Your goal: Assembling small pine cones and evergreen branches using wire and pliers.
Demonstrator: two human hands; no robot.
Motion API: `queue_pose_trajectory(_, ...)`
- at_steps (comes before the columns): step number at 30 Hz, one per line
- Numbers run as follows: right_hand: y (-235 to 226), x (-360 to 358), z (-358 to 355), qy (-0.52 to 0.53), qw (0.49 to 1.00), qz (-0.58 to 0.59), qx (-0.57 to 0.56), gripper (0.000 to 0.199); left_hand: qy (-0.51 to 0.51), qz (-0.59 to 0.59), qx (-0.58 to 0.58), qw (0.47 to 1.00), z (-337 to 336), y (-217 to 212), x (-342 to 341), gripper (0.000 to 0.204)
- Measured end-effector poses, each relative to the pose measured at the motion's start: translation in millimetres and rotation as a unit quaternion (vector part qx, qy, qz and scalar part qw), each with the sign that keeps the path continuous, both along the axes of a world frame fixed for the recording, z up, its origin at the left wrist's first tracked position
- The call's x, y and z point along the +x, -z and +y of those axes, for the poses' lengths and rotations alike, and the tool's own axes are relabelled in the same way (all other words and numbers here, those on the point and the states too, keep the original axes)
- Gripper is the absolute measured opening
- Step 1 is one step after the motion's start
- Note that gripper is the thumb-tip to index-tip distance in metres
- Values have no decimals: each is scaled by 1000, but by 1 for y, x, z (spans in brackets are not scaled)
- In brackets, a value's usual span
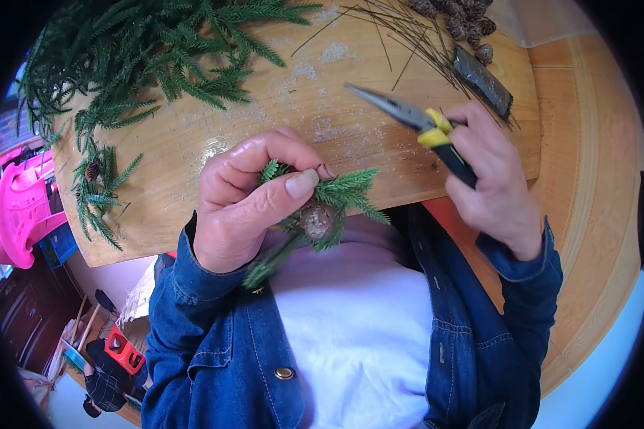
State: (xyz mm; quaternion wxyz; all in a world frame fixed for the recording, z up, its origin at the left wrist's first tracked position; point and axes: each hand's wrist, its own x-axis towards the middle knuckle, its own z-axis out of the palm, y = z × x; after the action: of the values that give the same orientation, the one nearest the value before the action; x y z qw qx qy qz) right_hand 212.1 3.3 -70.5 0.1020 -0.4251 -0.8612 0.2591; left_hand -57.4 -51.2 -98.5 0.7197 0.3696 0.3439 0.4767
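My left hand (247,193) is closed on a small green fir-like sprig (347,187), pinching it between thumb and forefinger just in front of my chest. A brown pine cone (317,219) sits among the sprig's needles, below my thumb. In my right hand (490,168) are needle-nose pliers (401,111) with black and yellow handles. Their long jaws point up and to the left over the table, apart from the sprig, and look close together. Whatever lies under my left fingertips is mostly hidden.
A heap of green branches (143,53) covers the wooden table's (265,143) far left. A smaller sprig with a cone (96,182) lies nearer. Thin wires (408,32), pine cones (472,25) and a dark wrapped bundle (483,82) occupy the far right. Another person (107,379) is at lower left.
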Motion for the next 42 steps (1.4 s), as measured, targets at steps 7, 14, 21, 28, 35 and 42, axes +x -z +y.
queue_pose_trajectory(7,-2,-1,-1,-86,945,184,-255,21,-18,6,69,997,1,14,0,12)
queue_pose_trajectory(14,10,13,0,-103,904,243,-335,34,12,-16,46,999,3,13,9,13)
queue_pose_trajectory(21,14,19,1,-126,895,244,-351,34,9,17,15,1000,3,15,16,15)
queue_pose_trajectory(28,22,18,-1,-129,903,232,-338,30,19,29,45,998,6,20,17,12)
queue_pose_trajectory(35,27,17,-3,-124,912,233,-313,26,15,36,46,998,5,24,17,12)
queue_pose_trajectory(42,32,13,-5,-114,915,237,-306,23,5,-27,-33,999,4,20,18,15)
